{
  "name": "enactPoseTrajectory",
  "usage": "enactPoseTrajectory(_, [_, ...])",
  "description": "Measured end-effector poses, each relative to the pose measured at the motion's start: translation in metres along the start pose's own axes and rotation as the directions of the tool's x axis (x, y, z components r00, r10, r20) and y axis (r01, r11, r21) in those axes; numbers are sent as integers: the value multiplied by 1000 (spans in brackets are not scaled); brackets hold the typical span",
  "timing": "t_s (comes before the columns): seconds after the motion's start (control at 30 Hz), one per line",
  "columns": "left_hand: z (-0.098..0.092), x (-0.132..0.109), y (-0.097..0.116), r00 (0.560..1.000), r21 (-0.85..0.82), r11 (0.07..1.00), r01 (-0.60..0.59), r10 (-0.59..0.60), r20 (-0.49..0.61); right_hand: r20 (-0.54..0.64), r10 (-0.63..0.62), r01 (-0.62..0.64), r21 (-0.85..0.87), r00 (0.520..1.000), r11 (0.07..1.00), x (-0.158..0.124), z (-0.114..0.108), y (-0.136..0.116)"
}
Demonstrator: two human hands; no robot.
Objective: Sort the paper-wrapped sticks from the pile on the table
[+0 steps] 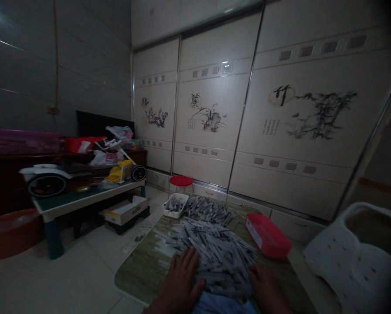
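Note:
A large heap of thin, clear-and-dark plastic sticks point(211, 248), perhaps pen-like tubes, lies on a low green-brown table point(136, 266). My left hand point(182, 277) lies flat along the heap's near left side, fingers spread and holding nothing. At the near right edge, my right hand point(263, 283) has its fingers curled in against the sticks; whatever they hold is hidden in the dim light. Behind the heap is a second pile of similar sticks point(210, 210). A white tray point(165, 209) beside it contains more small pieces. Blue cloth point(223, 304) shows between my wrists.
On the table's right stands a red plastic box point(269, 235). A white plastic chair point(355, 257) is close at right, and a red stool point(181, 180) stands beyond the table. To the left, a bench point(93, 197) carries a white wheeled toy point(48, 174). Sliding wardrobe doors point(208, 100) line the back.

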State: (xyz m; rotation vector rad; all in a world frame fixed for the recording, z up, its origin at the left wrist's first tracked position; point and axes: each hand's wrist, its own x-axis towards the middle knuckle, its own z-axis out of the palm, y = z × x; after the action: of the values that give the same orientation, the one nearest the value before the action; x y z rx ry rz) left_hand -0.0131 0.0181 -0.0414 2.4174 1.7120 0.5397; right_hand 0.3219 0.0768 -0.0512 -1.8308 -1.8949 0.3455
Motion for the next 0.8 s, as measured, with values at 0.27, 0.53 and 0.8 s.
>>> enactPoseTrajectory(0.27, [11, -2, -7, 998, 22, 999, -27, 28, -62, 46, -73, 70, 60, 996, 996, -6, -2, -12])
enactPoseTrajectory(0.53, [18, -1, -10, 992, 37, 999, -19, 23, -127, -24, 32, -27, 166, 999, 986, -27, 5, 17])
enactPoseTrajectory(0.8, [19, 0, -9, 987, 85, 995, 46, -33, -156, -10, 63, -57, 279, 998, 958, -37, 19, 31])
